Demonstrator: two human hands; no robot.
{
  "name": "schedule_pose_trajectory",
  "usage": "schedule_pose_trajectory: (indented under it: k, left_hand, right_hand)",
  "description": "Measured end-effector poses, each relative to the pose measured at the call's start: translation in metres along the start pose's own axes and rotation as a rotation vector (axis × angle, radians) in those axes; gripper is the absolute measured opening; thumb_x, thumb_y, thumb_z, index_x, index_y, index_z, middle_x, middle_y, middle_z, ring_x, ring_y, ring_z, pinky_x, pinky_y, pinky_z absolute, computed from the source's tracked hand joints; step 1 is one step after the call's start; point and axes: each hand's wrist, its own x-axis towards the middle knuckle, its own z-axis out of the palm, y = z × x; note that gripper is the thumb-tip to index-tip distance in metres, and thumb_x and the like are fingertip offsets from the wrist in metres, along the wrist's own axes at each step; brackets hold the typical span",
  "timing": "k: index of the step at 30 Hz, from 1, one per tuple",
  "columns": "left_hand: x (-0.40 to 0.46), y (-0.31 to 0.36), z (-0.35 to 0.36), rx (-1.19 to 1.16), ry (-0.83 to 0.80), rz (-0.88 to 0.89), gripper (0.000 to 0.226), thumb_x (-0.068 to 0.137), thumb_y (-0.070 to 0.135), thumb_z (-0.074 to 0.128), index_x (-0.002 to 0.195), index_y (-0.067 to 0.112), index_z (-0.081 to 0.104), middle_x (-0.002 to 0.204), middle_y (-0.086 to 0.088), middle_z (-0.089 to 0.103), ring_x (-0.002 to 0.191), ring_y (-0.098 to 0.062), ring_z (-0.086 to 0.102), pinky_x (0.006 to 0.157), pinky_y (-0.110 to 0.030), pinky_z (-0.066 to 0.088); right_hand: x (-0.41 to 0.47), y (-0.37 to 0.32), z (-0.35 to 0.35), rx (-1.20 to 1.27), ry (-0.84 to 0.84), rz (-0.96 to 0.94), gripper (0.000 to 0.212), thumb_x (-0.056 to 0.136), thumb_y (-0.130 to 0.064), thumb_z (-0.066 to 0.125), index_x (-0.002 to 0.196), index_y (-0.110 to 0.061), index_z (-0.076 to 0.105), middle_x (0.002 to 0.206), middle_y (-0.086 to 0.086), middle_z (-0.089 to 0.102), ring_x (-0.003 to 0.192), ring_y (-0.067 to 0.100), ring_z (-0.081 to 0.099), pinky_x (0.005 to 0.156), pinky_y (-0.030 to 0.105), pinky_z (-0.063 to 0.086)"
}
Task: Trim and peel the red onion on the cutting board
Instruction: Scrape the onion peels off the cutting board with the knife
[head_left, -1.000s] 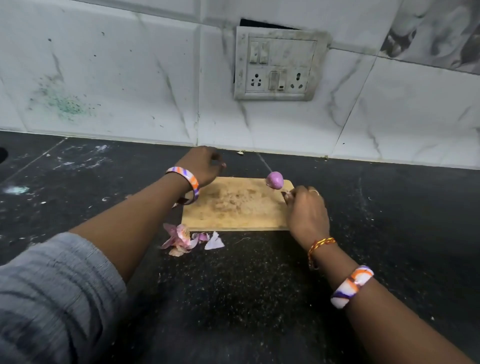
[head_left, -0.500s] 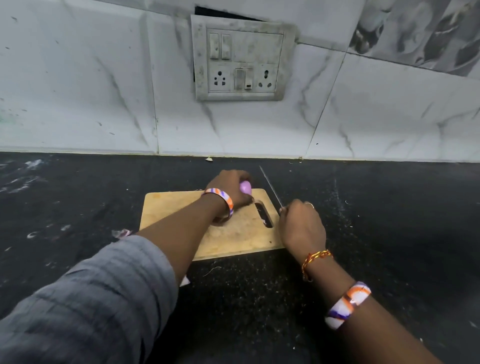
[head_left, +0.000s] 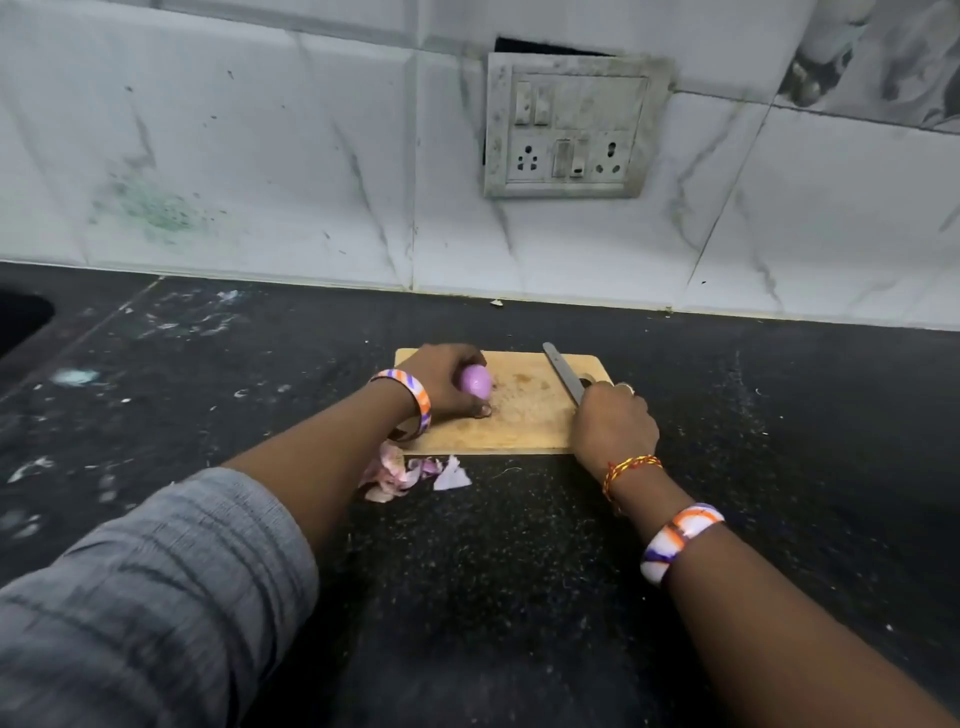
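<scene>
A small peeled purple onion (head_left: 475, 381) sits on the left part of the wooden cutting board (head_left: 524, 415). My left hand (head_left: 441, 379) grips it, fingers over the top and thumb below. My right hand (head_left: 613, 428) holds the handle of a knife (head_left: 563, 371) at the board's right edge. The grey blade points away toward the wall and lies over the board's handle hole, apart from the onion.
A pile of pink onion skins (head_left: 402, 475) lies on the black counter (head_left: 493, 571) just in front of the board's left corner. A white tiled wall with a switch and socket plate (head_left: 569, 127) rises behind. A dark opening (head_left: 21, 319) shows at the far left.
My left hand took the onion from the board's right end and carried it to the left part of the board. My right hand kept the knife at the right edge.
</scene>
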Motion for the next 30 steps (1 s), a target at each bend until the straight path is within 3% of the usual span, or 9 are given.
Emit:
schedule_pose_trajectory:
  k: [3,6,10,15,19,22,24,28,30]
  left_hand:
    - [-0.008,-0.007,-0.012,-0.048,0.03,-0.105,0.075,0.08,0.046,0.06,0.142,0.016,0.029,0.149,-0.012,0.036,0.133,-0.031,0.04,0.109,-0.036,0.034]
    - [-0.02,-0.03,-0.033,-0.086,0.115,-0.245,0.057,0.095,0.04,0.036,0.143,0.012,0.028,0.153,-0.016,0.026,0.141,-0.031,0.027,0.114,-0.036,0.024]
    - [-0.042,-0.061,-0.037,0.034,-0.1,-0.36,0.057,0.096,0.046,0.016,0.145,0.018,0.024,0.158,-0.01,0.012,0.147,-0.025,0.005,0.12,-0.042,-0.001]
    - [-0.067,-0.045,-0.029,-0.145,-0.065,-0.333,0.06,0.095,0.047,0.023,0.143,0.012,0.031,0.154,-0.011,0.026,0.142,-0.027,0.024,0.119,-0.037,0.016]
    - [-0.094,-0.026,-0.014,-0.216,0.002,-0.267,0.054,0.094,0.046,0.032,0.132,0.012,0.047,0.139,-0.014,0.049,0.124,-0.028,0.048,0.104,-0.034,0.035]
    - [-0.105,-0.017,0.008,-0.033,0.04,-0.227,0.05,0.089,0.035,0.048,0.127,0.003,0.046,0.13,-0.019,0.052,0.118,-0.033,0.05,0.1,-0.038,0.039]
    - [-0.107,-0.009,0.027,0.108,0.103,-0.218,0.043,0.087,0.024,0.046,0.122,-0.002,0.044,0.129,-0.024,0.048,0.121,-0.038,0.044,0.103,-0.041,0.036]
    - [-0.114,0.012,0.048,0.31,0.215,-0.359,0.044,0.089,0.023,0.04,0.127,0.002,0.035,0.134,-0.019,0.04,0.122,-0.034,0.038,0.1,-0.039,0.034]
    - [-0.115,0.015,0.05,0.397,0.258,-0.383,0.042,0.092,0.027,0.037,0.127,0.004,0.033,0.133,-0.017,0.039,0.119,-0.032,0.039,0.095,-0.039,0.036]
  right_hand:
    - [-0.008,-0.003,-0.006,-0.013,0.119,-0.115,0.033,0.091,-0.019,0.049,0.12,-0.002,0.053,0.121,0.018,0.054,0.114,0.035,0.048,0.091,0.043,0.046]
    - [-0.023,-0.014,-0.013,0.083,0.164,-0.298,0.033,0.091,-0.015,0.047,0.121,-0.002,0.053,0.124,0.02,0.054,0.113,0.035,0.05,0.093,0.043,0.046]
    - [-0.043,-0.035,-0.007,0.201,-0.072,-0.385,0.023,0.088,-0.01,0.046,0.099,-0.001,0.063,0.109,0.019,0.064,0.1,0.034,0.059,0.086,0.044,0.051]
    - [-0.06,-0.054,0.001,0.18,-0.169,-0.418,0.02,0.086,-0.004,0.047,0.096,0.0,0.063,0.105,0.02,0.063,0.097,0.035,0.058,0.082,0.04,0.05]
    - [-0.071,-0.065,0.003,0.254,-0.206,-0.482,0.021,0.087,-0.002,0.046,0.103,0.0,0.058,0.11,0.02,0.061,0.101,0.034,0.056,0.087,0.043,0.048]
    - [-0.073,-0.074,0.005,0.42,-0.291,-0.498,0.024,0.085,-0.002,0.05,0.108,-0.001,0.054,0.111,0.017,0.061,0.104,0.03,0.056,0.087,0.036,0.046]
    - [-0.073,-0.078,0.006,0.579,-0.381,-0.435,0.026,0.083,0.004,0.049,0.107,-0.003,0.051,0.107,0.016,0.063,0.1,0.027,0.058,0.089,0.037,0.048]
    - [-0.071,-0.075,0.0,0.957,-0.607,-0.234,0.021,0.087,0.011,0.036,0.094,-0.007,0.043,0.076,0.009,0.058,0.066,0.017,0.055,0.061,0.027,0.048]
    - [-0.065,-0.069,-0.006,1.027,-0.57,-0.159,0.021,0.09,0.01,0.034,0.086,-0.009,0.044,0.071,0.009,0.057,0.059,0.016,0.054,0.05,0.019,0.049]
